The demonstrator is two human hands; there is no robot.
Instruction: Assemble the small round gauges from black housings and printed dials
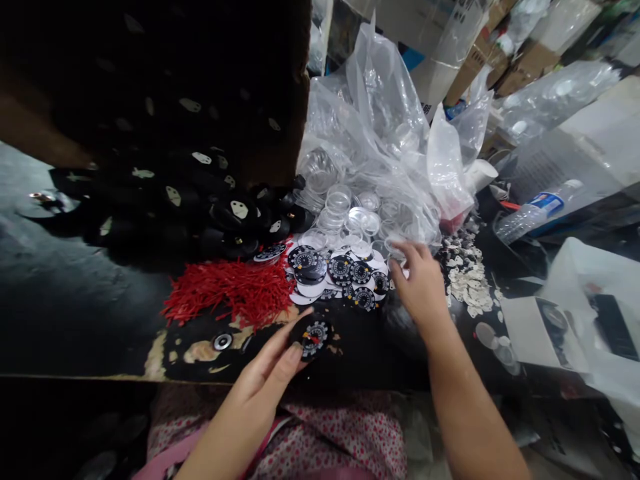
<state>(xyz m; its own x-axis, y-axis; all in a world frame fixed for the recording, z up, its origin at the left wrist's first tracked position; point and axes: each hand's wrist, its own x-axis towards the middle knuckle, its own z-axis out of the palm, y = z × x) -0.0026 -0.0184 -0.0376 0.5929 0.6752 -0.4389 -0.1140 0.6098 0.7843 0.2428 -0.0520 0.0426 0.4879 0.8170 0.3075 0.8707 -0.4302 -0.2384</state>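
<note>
Head view: the left hand (270,368) pinches a black dial gauge (321,329) between thumb and fingers. Printed dial discs (342,271) lie just beyond those fingertips, red pointers (230,292) to their left. Clear round covers (364,220) heap beyond the right hand's (421,279) half-curled fingers; whether these grip one, I cannot tell.

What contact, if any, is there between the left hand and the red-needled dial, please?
Touching. The head view shows the left hand gripping the red-needled dial, thumb over its edge.
</note>
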